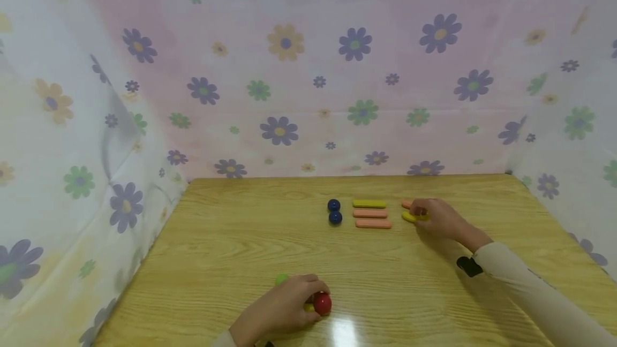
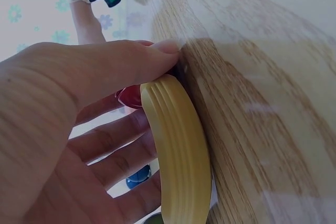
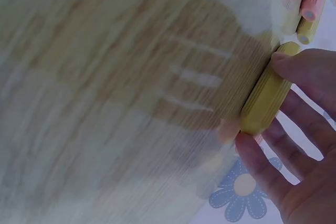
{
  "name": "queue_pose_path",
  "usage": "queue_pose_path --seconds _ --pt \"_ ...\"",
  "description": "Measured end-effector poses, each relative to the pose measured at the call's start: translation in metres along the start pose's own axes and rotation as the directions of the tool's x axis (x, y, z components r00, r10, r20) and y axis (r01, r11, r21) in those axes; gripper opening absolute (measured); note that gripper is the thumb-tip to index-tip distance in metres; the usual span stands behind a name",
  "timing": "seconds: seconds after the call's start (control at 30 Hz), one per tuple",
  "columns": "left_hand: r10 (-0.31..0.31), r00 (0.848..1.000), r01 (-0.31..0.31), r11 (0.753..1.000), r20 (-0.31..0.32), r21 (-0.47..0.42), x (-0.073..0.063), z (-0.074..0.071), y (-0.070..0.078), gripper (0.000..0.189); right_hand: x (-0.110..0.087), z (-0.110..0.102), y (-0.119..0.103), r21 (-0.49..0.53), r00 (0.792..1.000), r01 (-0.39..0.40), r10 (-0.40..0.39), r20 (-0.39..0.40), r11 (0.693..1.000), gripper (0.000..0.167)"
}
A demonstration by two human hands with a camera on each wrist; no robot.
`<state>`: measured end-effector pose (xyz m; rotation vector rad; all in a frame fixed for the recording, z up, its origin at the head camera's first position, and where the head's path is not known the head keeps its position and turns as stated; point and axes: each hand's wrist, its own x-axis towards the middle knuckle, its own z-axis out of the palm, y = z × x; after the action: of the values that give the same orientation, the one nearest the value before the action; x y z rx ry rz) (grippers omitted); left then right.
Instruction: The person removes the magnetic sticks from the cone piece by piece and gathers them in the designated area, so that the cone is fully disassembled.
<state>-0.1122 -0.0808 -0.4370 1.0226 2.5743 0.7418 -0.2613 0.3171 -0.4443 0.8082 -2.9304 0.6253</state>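
Note:
My left hand [image 1: 284,304], low in the head view, holds a glossy red ball [image 1: 322,303] between thumb and fingers. A yellow ridged stick [image 2: 178,145], like modelling clay, lies on the table in front of that palm. Beside the knuckles a green ball [image 1: 281,279] is partly hidden. At the right, my right hand [image 1: 438,219] pinches another yellow ridged stick [image 3: 268,98] by its ends, thumb at one and a finger at the other; it lies at the tabletop. Just behind it an orange stick [image 1: 406,204] is partly covered by the fingers.
Left of the right hand, a yellow stick [image 1: 369,204] and two orange sticks [image 1: 370,213] lie in parallel rows. Two dark blue balls [image 1: 335,211] sit beside them. Flowered cloth [image 1: 318,68] encloses the wooden table [image 1: 231,229] at the back and both sides.

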Motion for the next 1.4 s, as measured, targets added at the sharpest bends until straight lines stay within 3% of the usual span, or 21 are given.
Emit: queue_pose_path --seconds 0.4,0.63,0.87,1.0,1.1,1.27,1.4 --pt "-0.003 1.000 0.003 1.000 0.012 0.021 0.000 -0.001 0.003 0.027 -0.002 0.004 -0.002 -0.050 0.997 0.005 -0.009 -0.076 0.999 0.018" --pt "-0.039 0.999 0.039 0.999 0.033 0.005 0.001 0.002 0.001 0.029 -0.003 0.004 -0.002 -0.050 0.996 -0.006 0.002 -0.086 0.999 0.016" --pt "-0.029 0.999 0.029 1.000 0.032 0.008 0.002 0.002 0.001 0.029 -0.001 0.001 -0.004 -0.043 0.996 0.010 -0.013 -0.090 0.999 0.018" --pt "-0.005 1.000 0.005 0.999 0.012 0.042 0.002 -0.001 0.000 0.029 0.003 -0.002 -0.019 -0.031 0.990 0.067 -0.070 -0.124 0.997 0.018" --pt "0.044 0.999 -0.040 0.992 -0.029 0.118 0.001 -0.004 -0.003 0.032 0.005 -0.001 -0.037 -0.006 0.987 0.114 -0.114 -0.110 0.993 0.017" --pt "0.118 0.990 -0.098 0.970 -0.078 0.224 -0.003 -0.012 -0.010 0.033 0.007 0.004 -0.075 0.066 0.985 0.174 -0.173 -0.018 0.982 0.017" --pt "0.098 0.993 -0.081 0.971 -0.062 0.225 -0.008 -0.018 -0.017 0.027 0.005 0.013 -0.107 0.118 0.968 0.237 -0.244 0.055 0.964 0.017"
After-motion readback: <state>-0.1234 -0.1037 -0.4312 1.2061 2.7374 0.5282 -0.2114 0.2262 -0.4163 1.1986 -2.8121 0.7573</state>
